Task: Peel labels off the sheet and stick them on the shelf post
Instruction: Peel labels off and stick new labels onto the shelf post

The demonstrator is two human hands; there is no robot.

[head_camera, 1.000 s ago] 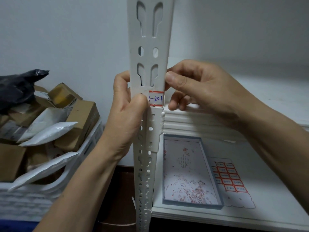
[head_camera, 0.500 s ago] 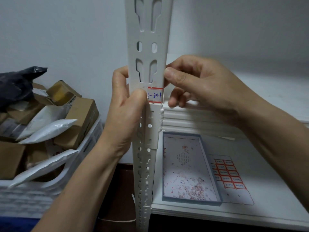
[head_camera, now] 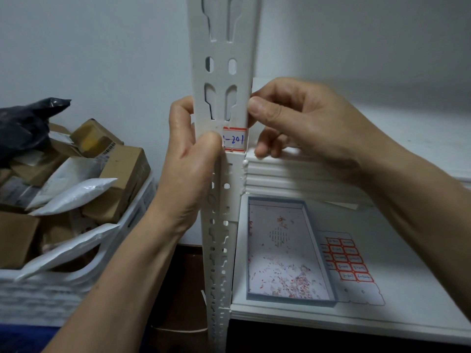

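**Shelf post** (head_camera: 224, 72): white, slotted, standing upright at the centre of the view. One label (head_camera: 235, 140) (red bars top and bottom, blue handwriting, "-201" readable) sits on its front face. It is just below a pair of keyhole slots and just above a joint in the post.

**Left hand** (head_camera: 191, 161): wraps the post from the left side, fingers curled behind it. The thumb lies across the front and presses on the label's left end, covering it.

**Right hand** (head_camera: 300, 123): pinches the post's right edge between thumb and forefinger. The thumb tip is just above the label's upper right corner; whether it touches the label cannot be told. The other fingers are curled beside the label's right end and hold nothing.

**Sheet** (head_camera: 349, 266): lies flat on the lower shelf board (head_camera: 407, 289), right of the post and well below both hands. Red-bordered labels fill its upper part in two columns (their writing is too small to read). The lower part is bare backing.

**Shallow box** (head_camera: 290, 300): blue-rimmed, on the same board between post and sheet. Its right rim meets the sheet's left edge. Small red and white scraps litter its floor.

**Left of the post:** a white crate (head_camera: 63, 289) is heaped with cardboard boxes (head_camera: 122, 179) and white mailer bags (head_camera: 74, 194). A black bag (head_camera: 23, 123) lies on top at the far left.
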